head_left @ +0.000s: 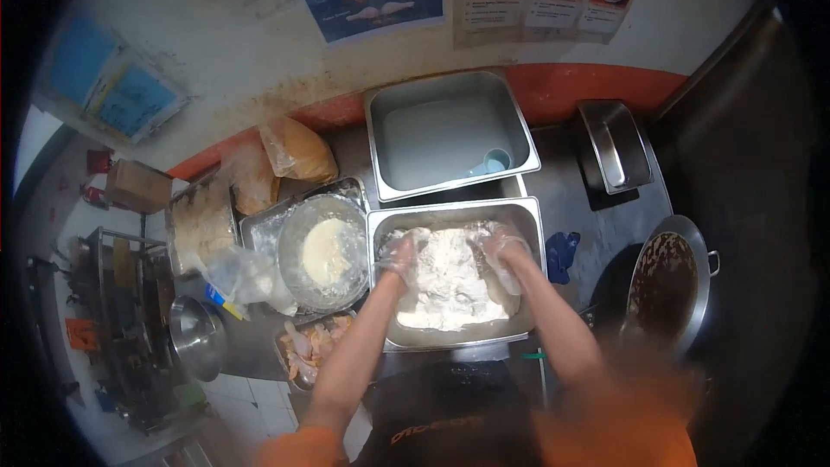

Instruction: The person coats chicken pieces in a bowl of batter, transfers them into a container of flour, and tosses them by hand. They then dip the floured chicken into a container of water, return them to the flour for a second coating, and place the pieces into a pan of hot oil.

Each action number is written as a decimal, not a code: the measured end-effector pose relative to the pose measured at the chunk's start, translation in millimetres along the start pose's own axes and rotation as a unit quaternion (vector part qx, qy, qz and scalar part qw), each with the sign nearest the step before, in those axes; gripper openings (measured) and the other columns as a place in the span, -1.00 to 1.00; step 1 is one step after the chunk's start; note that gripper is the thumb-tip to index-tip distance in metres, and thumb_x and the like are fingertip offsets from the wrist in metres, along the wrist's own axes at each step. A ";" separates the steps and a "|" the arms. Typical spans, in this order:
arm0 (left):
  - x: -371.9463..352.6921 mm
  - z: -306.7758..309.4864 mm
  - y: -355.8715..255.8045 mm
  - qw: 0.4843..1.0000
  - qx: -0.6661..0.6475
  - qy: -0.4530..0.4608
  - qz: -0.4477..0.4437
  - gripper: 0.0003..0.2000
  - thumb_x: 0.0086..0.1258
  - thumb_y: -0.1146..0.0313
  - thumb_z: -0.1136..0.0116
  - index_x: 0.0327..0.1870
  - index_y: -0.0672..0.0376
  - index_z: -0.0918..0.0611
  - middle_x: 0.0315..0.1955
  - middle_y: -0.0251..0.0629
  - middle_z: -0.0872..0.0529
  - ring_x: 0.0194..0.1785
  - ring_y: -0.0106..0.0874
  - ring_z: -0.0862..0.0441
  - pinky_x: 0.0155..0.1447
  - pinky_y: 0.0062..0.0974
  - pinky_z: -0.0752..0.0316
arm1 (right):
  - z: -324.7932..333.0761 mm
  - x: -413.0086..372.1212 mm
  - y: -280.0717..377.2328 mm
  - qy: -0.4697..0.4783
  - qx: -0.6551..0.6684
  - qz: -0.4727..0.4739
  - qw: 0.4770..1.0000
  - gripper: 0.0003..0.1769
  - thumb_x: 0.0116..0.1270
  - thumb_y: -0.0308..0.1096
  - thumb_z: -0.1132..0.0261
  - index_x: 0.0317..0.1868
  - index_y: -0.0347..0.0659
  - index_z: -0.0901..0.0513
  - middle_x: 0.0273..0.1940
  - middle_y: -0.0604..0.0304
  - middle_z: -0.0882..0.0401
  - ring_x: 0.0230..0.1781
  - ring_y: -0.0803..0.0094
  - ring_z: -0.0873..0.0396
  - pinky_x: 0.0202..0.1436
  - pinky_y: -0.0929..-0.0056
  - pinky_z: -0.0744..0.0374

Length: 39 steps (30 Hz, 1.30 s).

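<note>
A deep steel pan (456,340) holds a bed of white flour (451,281). Both my hands are inside it and wear clear plastic gloves. At the flour's left edge is my left hand (401,256), its fingers reaching inward at the surface, partly covered with flour. My right hand (505,247) sits at the far right of the flour, fingers outstretched and partly hidden in it. Neither hand shows a thing gripped in it.
Behind stands a pan of cloudy liquid (432,134) with a light blue scoop (495,161). Left are a bowl of pale batter (327,252) and a tray of raw chicken pieces (313,350). Right are a steel container (616,147) and a wide pan of brown stuff (666,281).
</note>
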<state>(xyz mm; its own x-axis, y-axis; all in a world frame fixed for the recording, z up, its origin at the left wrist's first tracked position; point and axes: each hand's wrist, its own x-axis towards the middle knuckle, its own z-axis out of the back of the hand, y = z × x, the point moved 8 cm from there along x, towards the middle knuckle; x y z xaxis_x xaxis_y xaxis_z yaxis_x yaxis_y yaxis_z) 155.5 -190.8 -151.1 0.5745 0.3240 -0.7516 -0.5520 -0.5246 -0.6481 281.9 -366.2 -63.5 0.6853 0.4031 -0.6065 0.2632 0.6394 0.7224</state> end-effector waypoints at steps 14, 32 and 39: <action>-6.2 8.2 44.5 0.917 0.387 0.010 -0.097 -0.30 0.45 -0.12 0.01 0.32 0.41 -0.45 0.22 0.24 -0.54 0.30 0.01 -0.50 0.38 -0.22 -0.34 | -65.2 -8.3 -65.1 0.133 -0.465 0.159 0.861 -0.18 0.33 -0.12 -0.28 0.48 -0.33 -0.20 0.29 -0.21 -0.46 0.29 0.09 -0.49 0.33 0.21 -0.47; -2.0 10.0 -15.7 0.999 0.028 0.028 0.018 -0.47 0.46 -0.02 0.12 0.23 0.22 -0.52 0.02 -0.13 -0.64 0.05 -0.29 -0.61 0.07 -0.26 -0.53 | -11.6 54.2 -35.0 0.025 -0.110 0.051 0.992 -0.61 0.33 -0.18 -0.31 0.03 -0.29 -0.64 -0.12 0.07 -0.68 -0.15 0.35 -0.61 -0.17 0.28 -0.59; -19.3 -5.6 11.9 0.999 0.012 0.019 0.037 -0.39 0.57 -0.21 0.28 0.32 0.08 -0.51 0.13 -0.20 -0.59 0.09 -0.36 -0.52 0.16 -0.27 -0.47 | -46.3 -3.1 11.4 0.102 -0.163 0.146 0.970 -0.51 0.35 -0.08 -0.26 0.09 -0.32 -0.59 -0.10 -0.05 -0.66 -0.14 0.23 -0.61 -0.06 0.25 -0.57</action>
<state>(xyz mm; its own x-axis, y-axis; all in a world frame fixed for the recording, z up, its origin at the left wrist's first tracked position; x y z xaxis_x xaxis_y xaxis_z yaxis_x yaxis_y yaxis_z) 141.2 -207.7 -143.6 0.5547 0.2547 -0.7921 -0.6069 -0.5274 -0.5946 251.3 -329.8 -68.8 0.5409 0.6985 -0.4686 -0.1734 0.6378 0.7504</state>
